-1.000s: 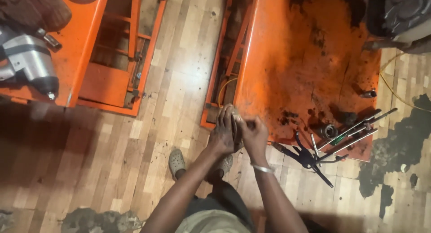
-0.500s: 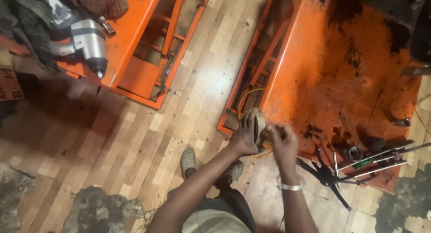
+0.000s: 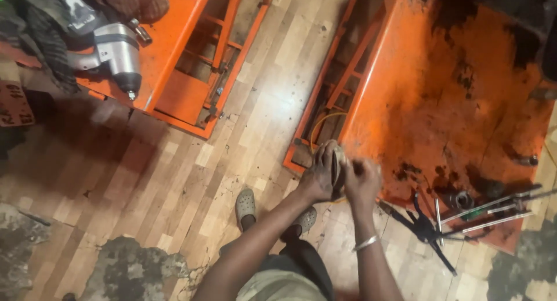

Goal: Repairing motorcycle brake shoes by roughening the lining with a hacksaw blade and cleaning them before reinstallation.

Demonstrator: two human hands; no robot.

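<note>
Both forearms reach forward and converge near the corner of the orange platform point(image 3: 441, 104). The left hand point(image 3: 318, 176) is curled, fingers wrapped over the top edge of a round disc-shaped part point(image 3: 336, 164), thumb side toward the body. The right hand point(image 3: 362, 182), blurred, sits just beside it on the platform side, fingers bent toward the same part; whether it grips cannot be told. A metal bangle point(image 3: 366, 243) circles the right wrist. Both arms are bare.
</note>
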